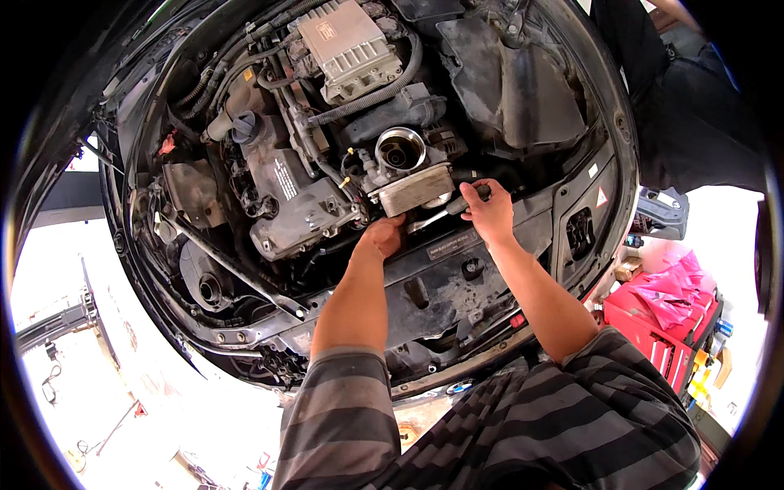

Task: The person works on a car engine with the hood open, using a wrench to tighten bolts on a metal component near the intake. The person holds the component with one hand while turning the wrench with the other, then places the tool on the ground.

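nearest me my right hand has its fingers wrapped shut on the ratchet, whose long axis runs leftward toward my left hand, fingers curled under the cooler, grip hidden, filter housing just beyond.

Beyond the engine bay: a red tool cart with pink rags at right, a black oil filler cap up left.

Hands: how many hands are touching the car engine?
2. The left hand reaches in below the finned metal block; the right hand grips a ratchet tool beside it. Others may be hidden.
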A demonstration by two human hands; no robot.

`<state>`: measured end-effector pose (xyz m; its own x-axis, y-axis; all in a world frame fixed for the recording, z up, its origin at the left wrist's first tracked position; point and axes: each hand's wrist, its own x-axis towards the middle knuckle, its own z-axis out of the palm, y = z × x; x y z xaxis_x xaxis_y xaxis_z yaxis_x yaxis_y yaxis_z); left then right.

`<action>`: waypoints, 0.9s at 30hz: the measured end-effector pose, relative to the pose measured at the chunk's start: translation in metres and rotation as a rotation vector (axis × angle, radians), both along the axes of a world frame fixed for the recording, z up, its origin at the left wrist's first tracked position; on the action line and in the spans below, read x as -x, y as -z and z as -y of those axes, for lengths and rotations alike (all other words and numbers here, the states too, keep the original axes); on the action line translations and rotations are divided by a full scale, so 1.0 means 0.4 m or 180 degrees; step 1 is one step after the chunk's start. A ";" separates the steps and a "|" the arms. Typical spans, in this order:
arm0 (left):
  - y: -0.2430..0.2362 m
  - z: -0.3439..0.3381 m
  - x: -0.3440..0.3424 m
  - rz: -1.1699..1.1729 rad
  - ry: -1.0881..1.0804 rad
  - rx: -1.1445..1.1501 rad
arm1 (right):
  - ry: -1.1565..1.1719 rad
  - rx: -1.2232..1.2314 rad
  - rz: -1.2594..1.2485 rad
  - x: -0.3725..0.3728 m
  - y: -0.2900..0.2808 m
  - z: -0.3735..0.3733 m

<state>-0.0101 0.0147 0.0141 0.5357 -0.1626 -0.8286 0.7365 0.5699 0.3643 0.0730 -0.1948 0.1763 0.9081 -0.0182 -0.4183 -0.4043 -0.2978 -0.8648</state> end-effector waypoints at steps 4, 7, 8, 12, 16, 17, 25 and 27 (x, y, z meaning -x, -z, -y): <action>-0.009 0.030 -0.011 0.0076 -0.0406 -0.0068 | -0.0032 0.0209 0.0233 0.009 0.020 0.006; -0.025 0.043 -0.012 0.0059 -0.0659 0.0253 | -0.0142 0.0517 0.0810 0.036 0.002 -0.008; -0.027 0.047 -0.010 0.0030 -0.0870 0.0458 | -0.0248 0.0613 0.1055 0.048 -0.006 -0.025; -0.020 0.031 0.002 0.0267 -0.0488 0.0103 | -0.0906 0.0934 0.1839 0.067 -0.087 -0.102; -0.174 0.049 -0.040 -0.0468 0.0856 -0.0805 | -0.0703 0.0920 0.1970 0.050 -0.058 -0.078; -0.185 0.054 -0.035 -0.0348 0.0870 -0.0886 | -0.0674 0.1002 0.1948 0.046 -0.051 -0.072; -0.162 0.062 -0.036 -0.0434 0.0746 -0.0897 | -0.0032 -0.0037 0.0168 0.001 0.051 0.038; -0.185 0.071 -0.032 -0.0265 0.0562 -0.0829 | 0.0027 -0.0118 -0.0027 0.004 0.061 0.057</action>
